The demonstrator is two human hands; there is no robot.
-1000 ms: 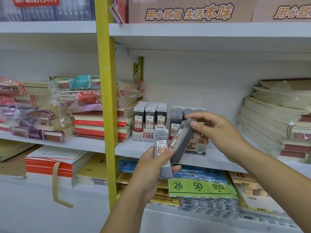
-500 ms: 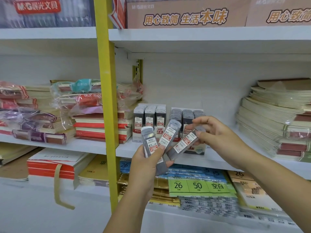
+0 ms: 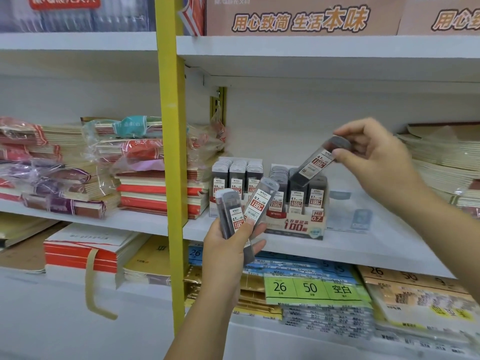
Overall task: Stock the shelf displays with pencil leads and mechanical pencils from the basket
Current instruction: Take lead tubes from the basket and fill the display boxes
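Pencil lead cases point(image 3: 230, 213), two of them, are sitting fanned in the left hand point(image 3: 226, 253), whose fingers are curling round their lower halves, just in front of the 0.7 display box point(image 3: 296, 226) on the shelf point(image 3: 384, 240). Above the box's right rear, the right hand point(image 3: 376, 158) is pinching a third case point(image 3: 315, 163) by its cap end, with the bottom end tilting down toward the back rows. To do this well, the person should be straightening the case upright over an open slot, label forward, then lowering it without knocking its neighbours. Which slot is free is hard to tell, as the case is hiding that corner. Just left of the box, the 0.5 display box point(image 3: 237, 178) is standing. Compared with half a second ago, the right hand is now holding the third case clear of the fan and up over the box, leaving two in the left hand.
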